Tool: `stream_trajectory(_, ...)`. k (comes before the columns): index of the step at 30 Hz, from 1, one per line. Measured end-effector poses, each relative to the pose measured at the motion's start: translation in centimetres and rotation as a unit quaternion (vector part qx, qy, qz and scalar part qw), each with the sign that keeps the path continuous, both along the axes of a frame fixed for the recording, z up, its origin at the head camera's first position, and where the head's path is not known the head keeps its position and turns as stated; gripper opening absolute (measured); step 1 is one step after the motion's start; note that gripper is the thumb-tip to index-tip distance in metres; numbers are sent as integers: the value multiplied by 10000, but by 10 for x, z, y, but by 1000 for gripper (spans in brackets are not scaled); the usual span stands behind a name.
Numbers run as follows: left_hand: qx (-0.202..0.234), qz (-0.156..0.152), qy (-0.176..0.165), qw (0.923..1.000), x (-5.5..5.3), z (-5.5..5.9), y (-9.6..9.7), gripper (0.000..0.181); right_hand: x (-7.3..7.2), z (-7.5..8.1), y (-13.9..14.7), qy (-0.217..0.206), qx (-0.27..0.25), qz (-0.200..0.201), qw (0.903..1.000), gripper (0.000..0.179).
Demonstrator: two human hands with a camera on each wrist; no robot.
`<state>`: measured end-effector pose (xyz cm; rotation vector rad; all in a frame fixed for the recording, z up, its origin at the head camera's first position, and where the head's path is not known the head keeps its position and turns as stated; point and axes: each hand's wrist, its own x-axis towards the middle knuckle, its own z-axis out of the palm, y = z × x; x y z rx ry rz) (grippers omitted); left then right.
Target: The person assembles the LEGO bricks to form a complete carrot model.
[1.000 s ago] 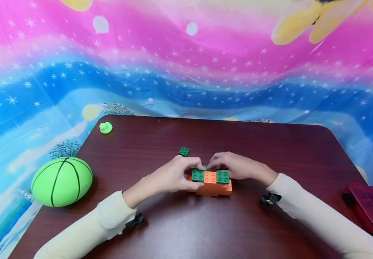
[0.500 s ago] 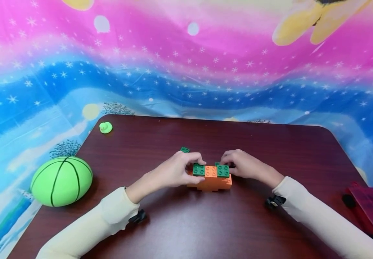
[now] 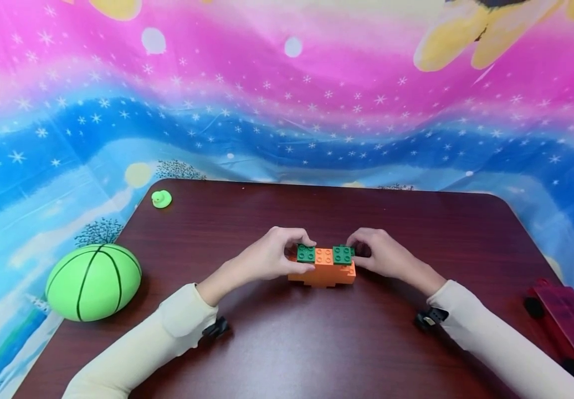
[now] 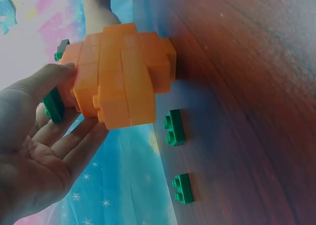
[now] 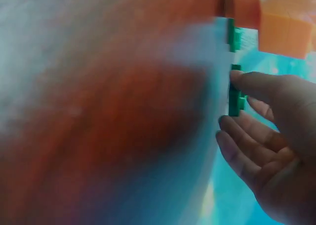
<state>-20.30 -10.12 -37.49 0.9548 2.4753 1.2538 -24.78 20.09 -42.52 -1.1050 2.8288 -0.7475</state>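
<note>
My left hand (image 3: 269, 255) grips a stepped build of orange toy building blocks (image 3: 322, 272) by its upper left end. On its top, in the head view, sit a left green block (image 3: 306, 253) and a right green block (image 3: 342, 255), with orange studs between them. At the build's right end, my right hand (image 3: 379, 252) pinches another small green block (image 5: 235, 94) between thumb and fingers, plainest in the right wrist view. Two loose green blocks, a nearer one (image 4: 174, 127) and a farther one (image 4: 183, 188), lie on the table in the left wrist view; the head view hides them.
A green ball (image 3: 93, 282) with black lines rests at the table's left edge. A small green rubber duck (image 3: 161, 199) sits in the far left corner. At the right edge is a dark red wheeled object (image 3: 573, 327). A patterned cloth (image 3: 247, 100) hangs behind the table (image 3: 287, 343).
My right hand has moved right from behind the build, with the small green block. The build, held in my left hand, has shifted slightly up the head view. The loose block beyond is now hidden.
</note>
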Motion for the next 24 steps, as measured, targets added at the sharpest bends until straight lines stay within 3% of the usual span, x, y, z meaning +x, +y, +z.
stream_trajectory(5,-61,17,69,10000,1,2,-1,31,2,24,1,321,-572,-168,9977,32)
stream_trajectory(10,-57,-68,36,10000,1,1,1,31,17,56,-2,18,-1195,-78,9928,32)
stream_trajectory(14,-42,-135,20,9999,1,1,2,31,33,73,-15,-126,-1411,188,9897,34)
stream_trajectory(19,-16,-179,29,9998,4,2,-1,29,51,81,-39,-79,-1297,606,9897,31)
stream_trajectory(24,26,-221,153,9996,3,4,-1,30,58,80,-50,-138,-1047,599,9926,29)
